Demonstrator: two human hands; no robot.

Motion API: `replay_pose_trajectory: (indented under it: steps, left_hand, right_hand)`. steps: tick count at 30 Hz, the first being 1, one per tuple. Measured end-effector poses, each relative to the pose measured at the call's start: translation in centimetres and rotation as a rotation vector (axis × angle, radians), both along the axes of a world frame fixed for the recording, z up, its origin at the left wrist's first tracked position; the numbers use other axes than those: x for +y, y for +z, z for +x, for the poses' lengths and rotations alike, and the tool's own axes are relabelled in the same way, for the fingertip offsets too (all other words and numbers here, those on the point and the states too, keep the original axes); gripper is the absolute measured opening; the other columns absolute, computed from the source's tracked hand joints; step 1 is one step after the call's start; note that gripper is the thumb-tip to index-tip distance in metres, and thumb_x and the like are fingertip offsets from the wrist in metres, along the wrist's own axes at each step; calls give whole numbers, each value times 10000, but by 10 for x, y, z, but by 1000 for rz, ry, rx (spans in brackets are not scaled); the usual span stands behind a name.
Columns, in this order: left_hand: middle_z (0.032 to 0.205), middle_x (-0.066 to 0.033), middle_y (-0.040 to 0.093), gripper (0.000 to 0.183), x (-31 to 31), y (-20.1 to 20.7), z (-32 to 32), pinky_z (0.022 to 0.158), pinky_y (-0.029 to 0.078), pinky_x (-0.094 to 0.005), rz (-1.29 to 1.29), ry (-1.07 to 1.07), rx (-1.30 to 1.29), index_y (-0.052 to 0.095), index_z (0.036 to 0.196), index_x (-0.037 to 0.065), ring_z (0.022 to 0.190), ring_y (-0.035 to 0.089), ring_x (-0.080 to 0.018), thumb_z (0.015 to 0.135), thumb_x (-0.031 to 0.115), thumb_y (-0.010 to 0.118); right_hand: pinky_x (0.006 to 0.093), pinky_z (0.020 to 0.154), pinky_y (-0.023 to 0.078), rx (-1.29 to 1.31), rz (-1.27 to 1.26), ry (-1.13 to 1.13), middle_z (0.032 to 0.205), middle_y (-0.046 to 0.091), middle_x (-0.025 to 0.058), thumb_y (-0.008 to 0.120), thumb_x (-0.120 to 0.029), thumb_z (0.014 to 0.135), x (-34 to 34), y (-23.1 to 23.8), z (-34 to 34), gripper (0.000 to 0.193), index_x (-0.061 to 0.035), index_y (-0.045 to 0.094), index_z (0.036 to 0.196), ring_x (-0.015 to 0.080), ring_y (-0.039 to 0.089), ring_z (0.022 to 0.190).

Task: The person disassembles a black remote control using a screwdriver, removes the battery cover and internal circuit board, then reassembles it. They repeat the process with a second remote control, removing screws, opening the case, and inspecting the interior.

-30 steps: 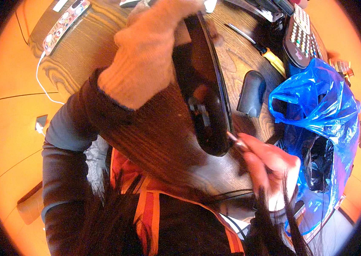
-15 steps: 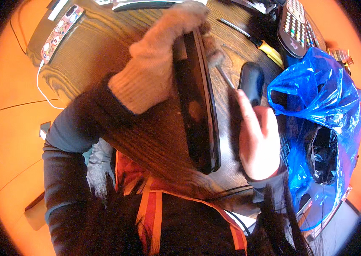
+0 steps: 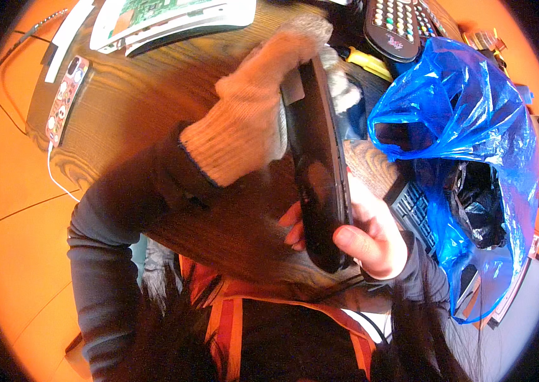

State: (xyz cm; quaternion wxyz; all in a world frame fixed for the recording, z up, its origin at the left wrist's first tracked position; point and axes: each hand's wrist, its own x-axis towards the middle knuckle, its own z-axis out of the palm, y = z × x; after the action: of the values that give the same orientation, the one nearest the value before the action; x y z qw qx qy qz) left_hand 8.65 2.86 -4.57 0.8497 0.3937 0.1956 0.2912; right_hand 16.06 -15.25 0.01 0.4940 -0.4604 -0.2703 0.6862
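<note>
A long, glossy black device (image 3: 320, 172), whose exact kind I cannot make out, is held tilted on edge above the wooden table. My left hand (image 3: 256, 95), in a beige knitted glove, is closed around its far end; the glove's fingertips curl over to the other side. At the near end my bare right hand (image 3: 374, 239) grips the device, with the thumb on the side facing me and other fingers showing past its left edge. The middle of the right hand's grip is hidden behind the device.
A yellow-handled screwdriver (image 3: 369, 62) and dark remote controls (image 3: 393, 32) lie at the far right. A blue plastic bag (image 3: 447, 105) bulges beside a black keyboard (image 3: 414, 207). Printed sheets (image 3: 174, 22) and a phone in a patterned case (image 3: 67, 102), with a white cable, lie left.
My right hand has left the thin metal rod it was touching and taken hold of the device's near end. The view has shifted, so the table's things appear further left and higher.
</note>
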Motion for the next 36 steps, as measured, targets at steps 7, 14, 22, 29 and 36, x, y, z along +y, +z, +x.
replay_pose_trajectory:
  steps: [7, 14, 22, 29, 36]
  left_hand:
    - [1025, -95, 621, 625, -15, 36, -22, 883, 478, -334, 618, -459, 212, 434, 1304, 17, 956, 616, -186, 752, 125, 705]
    - [935, -44, 624, 609, -26, 53, -27, 817, 481, -309, 690, -433, 613, 466, 1248, 50, 860, 602, -151, 708, 145, 728]
    - [931, -77, 644, 454, -41, 48, -33, 812, 485, -324, 846, -282, 709, 510, 1185, 63, 892, 630, -196, 760, 106, 661]
    - [1029, -112, 656, 454, -39, 61, -43, 911, 457, -318, 882, -70, 774, 519, 1206, 20, 995, 621, -226, 754, 8, 553]
    - [898, -77, 626, 534, -24, 72, -92, 751, 491, -293, 1055, -277, 949, 520, 1217, 9, 812, 608, -166, 685, -30, 521]
  right_hand:
    - [297, 941, 414, -106, 301, -288, 1282, 525, 95, 692, 70, 764, 1, -24, 5, 930, -16, 114, 1487, 149, 525, 1116]
    - [309, 985, 356, -312, 290, -337, 1265, 526, 120, 720, 18, 759, -6, -28, 1, 924, -13, 150, 1486, 194, 497, 1128]
    - [372, 1031, 330, -720, 388, -274, 1289, 513, 200, 750, -25, 711, -6, -32, 1, 878, 55, 256, 1433, 273, 472, 1202]
    - [387, 814, 514, -1201, 586, -19, 1054, 626, 201, 810, -99, 646, -10, 6, 14, 732, 68, 491, 1283, 338, 644, 908]
    - [403, 783, 404, -2024, 441, 5, 1048, 569, 79, 738, -143, 658, 2, -11, 9, 459, -55, 639, 1098, 274, 523, 925]
